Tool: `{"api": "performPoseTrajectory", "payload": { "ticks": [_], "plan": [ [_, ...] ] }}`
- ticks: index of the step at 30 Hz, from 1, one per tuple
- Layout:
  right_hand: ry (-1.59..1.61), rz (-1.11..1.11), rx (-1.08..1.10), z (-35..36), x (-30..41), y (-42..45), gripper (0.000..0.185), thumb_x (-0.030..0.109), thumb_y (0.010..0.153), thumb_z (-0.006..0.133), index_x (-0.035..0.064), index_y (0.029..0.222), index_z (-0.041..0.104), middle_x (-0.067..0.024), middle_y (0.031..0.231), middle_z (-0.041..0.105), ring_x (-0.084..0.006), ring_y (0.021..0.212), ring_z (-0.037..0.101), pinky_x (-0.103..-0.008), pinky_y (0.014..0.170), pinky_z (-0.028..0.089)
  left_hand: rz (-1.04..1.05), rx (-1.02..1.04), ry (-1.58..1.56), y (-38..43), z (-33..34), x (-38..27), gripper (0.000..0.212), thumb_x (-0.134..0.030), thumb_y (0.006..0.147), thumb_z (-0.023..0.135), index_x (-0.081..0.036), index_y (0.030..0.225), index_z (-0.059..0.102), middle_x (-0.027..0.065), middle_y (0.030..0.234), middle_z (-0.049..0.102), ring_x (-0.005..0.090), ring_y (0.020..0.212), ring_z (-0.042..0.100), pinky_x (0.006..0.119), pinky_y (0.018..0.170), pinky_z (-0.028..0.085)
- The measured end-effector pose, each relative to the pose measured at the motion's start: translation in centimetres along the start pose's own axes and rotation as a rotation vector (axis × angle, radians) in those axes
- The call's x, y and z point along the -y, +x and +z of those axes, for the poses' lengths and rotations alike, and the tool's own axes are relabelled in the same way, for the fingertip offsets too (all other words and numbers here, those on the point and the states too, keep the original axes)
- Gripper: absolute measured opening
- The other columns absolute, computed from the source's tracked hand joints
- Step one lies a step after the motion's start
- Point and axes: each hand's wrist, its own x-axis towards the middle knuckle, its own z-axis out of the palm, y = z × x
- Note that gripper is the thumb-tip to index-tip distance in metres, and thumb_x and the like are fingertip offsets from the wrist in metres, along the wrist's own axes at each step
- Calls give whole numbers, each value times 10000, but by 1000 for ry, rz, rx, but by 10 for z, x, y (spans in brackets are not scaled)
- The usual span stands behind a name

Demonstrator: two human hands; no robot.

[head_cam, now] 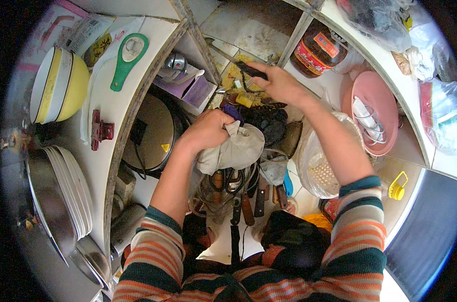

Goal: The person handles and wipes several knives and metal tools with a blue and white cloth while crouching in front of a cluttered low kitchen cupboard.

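Note:
My right hand grips the dark handle of a long metal tool. Its thin shaft points to the upper left over stained tiles, and I cannot tell what kind of tool it is. Under and beside that handle lie yellowish crumbs and litter. Bunched in my left hand is a greyish-white cloth, with a purple piece of material at the fingers. Dark crumpled material lies between the hands. Just below the cloth are scissors and several knives with brown or black handles.
A round electric cooking appliance and a purple box stand left. To the right are a lined basket, a pink basin and a large jar. Bowls and plates sit on the left shelf.

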Motion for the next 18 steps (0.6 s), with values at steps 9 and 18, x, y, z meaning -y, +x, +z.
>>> {"api": "performPoseTrajectory", "payload": {
  "ticks": [9,18],
  "plan": [
    [608,332,38,-91,6,-80,410,221,924,534,130,1322,495,76,631,427,-1,497,304,-160,426,208,26,-28,32,2,4,9,231,2,641,561,-42,838,673,230,822,608,388,815,597,405,712,463],
    [981,363,-49,19,39,49,441,314,899,543,155,1308,495,-12,727,493,-61,475,339,-214,400,252,72,-32,30,6,11,6,203,-5,646,583,-35,831,662,208,744,619,277,650,621,350,634,461]
  ]
}}
